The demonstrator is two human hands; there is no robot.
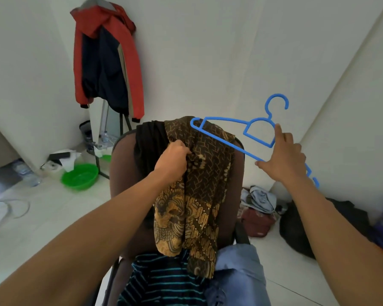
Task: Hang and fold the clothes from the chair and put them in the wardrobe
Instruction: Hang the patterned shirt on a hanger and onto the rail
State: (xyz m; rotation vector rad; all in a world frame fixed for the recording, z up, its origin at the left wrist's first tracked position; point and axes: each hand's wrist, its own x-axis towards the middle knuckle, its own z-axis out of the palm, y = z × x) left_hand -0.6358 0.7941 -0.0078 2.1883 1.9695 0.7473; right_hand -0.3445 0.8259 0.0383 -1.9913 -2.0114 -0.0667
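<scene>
1. Left hand (173, 161): fingers curled tight, bunching the brown-and-gold batik cloth shirt (199, 195), which is draped over the dark mesh chair back (124, 173).
2. Right hand (283, 160): holds the blue plastic clothes hanger (230, 145) aloft, just right of the shirt; index finger straight, thumb under the lower bar.
3. Chair seat: dark teal-striped shirt (159, 281) and light-blue denim garment (241, 268).

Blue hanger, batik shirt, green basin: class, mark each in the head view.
Blue hanger (230, 147), head view, lower bar.
Batik shirt (208, 177), head view, draped middle.
Green basin (80, 177), head view, inner wall.
</scene>
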